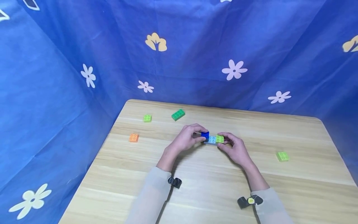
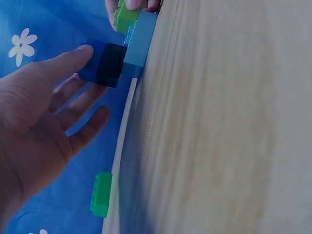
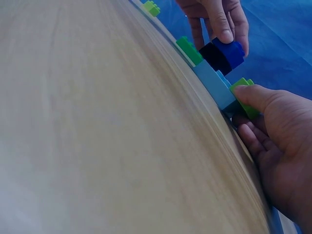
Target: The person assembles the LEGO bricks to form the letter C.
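only my head view shows the green brick out at 3 o'clock on the table. my left hand pinches the dark blue brick, and my right hand pinches the lime brick; both sit on the light blue plate at table centre.

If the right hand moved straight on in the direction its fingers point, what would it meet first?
Probably the left hand. The right hand points left along the light blue brick, pinching the lime brick; past the dark blue brick come those fingers.
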Demonstrator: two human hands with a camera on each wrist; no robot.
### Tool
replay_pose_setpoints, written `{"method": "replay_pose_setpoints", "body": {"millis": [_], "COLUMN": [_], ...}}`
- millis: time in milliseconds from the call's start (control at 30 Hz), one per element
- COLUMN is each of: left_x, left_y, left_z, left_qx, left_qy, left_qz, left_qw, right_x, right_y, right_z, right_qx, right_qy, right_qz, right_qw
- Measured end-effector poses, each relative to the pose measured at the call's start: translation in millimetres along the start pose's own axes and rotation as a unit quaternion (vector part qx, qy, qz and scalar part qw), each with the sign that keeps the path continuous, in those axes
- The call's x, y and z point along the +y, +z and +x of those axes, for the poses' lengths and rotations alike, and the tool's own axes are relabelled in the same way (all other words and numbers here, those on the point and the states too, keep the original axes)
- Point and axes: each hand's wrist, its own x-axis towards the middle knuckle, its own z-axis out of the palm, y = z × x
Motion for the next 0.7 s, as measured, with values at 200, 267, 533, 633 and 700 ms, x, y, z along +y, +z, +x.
{"method": "replay_pose_setpoints", "body": {"millis": [200, 267, 533, 633, 700], "left_x": [-0.7, -3.2, -25.6, -40.0, -50.7], "left_y": [-0.9, -3.2, -48.0, -72.6, -87.3], "left_z": [-0.7, -1.1, -17.5, -30.8, -40.5], "left_qx": [-0.02, -0.033, -0.008, 0.038, 0.067], "left_qy": [0.004, 0.008, -0.042, -0.08, -0.1], "left_qz": [-0.017, -0.033, -0.052, -0.047, -0.043], "left_qw": [0.9996, 0.9989, 0.9977, 0.9949, 0.9918], "right_x": [0.8, 1.1, 1.0, 1.1, 1.3], "right_y": [-0.1, -0.1, -0.1, -0.1, -0.2], "right_z": [-0.4, -0.6, -0.9, -0.7, -0.6], "right_qx": [0.0, 0.001, 0.0, -0.001, -0.002], "right_qy": [0.003, -0.001, -0.008, -0.008, -0.008], "right_qz": [0.001, 0.0, -0.003, -0.002, -0.002], "right_qw": [1.0, 1.0, 1.0, 1.0, 1.0]}}
